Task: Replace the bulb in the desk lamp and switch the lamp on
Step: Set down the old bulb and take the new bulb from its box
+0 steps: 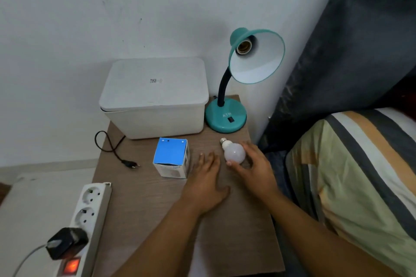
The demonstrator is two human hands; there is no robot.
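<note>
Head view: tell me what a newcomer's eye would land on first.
The teal lamp at the back right of the table, its shade tilted up to show an empty socket. Then the white bulb lying in front of it, under the right hand, and the blue-topped box left of the flat left hand.

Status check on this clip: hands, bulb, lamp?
Right hand cupping bulb on table; left hand flat, empty. Lamp socket empty. Plug loose on table, unplugged.

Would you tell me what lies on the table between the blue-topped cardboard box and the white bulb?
In the head view, only the left hand, flat on the wooden table, lies between the blue-topped cardboard box and the white bulb.
</note>
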